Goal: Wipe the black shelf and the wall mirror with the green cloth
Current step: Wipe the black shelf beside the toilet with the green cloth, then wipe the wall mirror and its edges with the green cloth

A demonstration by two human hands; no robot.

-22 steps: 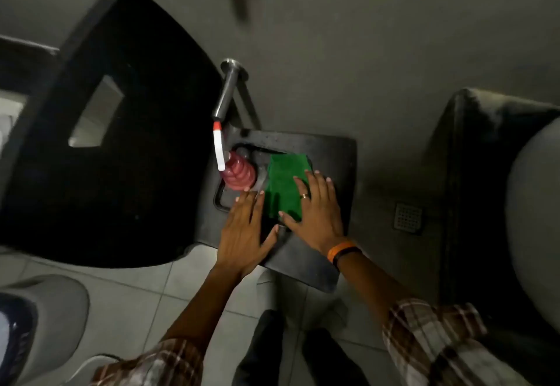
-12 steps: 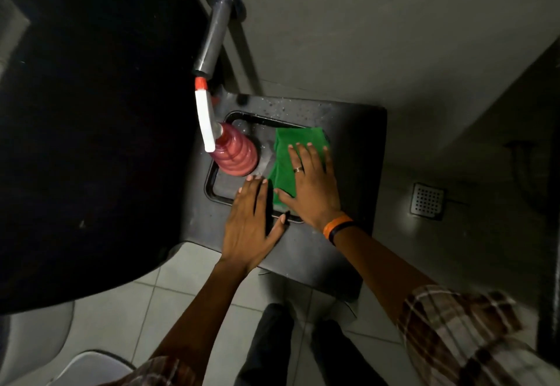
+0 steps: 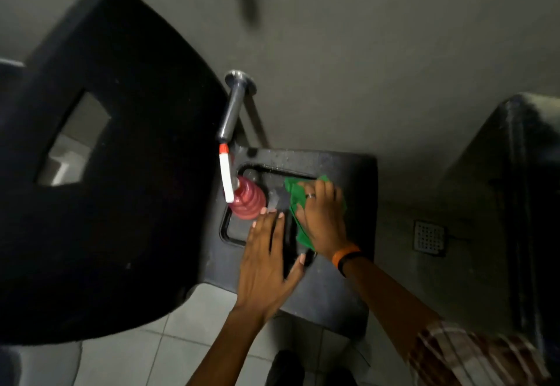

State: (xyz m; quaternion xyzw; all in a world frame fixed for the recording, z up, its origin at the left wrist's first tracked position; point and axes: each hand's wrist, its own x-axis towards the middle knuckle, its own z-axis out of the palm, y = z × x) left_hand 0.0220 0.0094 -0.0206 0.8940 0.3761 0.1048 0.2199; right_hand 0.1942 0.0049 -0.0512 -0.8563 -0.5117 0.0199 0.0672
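Green cloth under right hand on black shelf

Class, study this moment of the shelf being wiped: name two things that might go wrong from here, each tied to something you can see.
1. The red bottle stands in the black shelf's recess, right at the left hand's fingertips; a sideways stroke may topple it.
2. The green cloth is bunched under the right hand, so it may skip the recess corners, especially behind the bottle.
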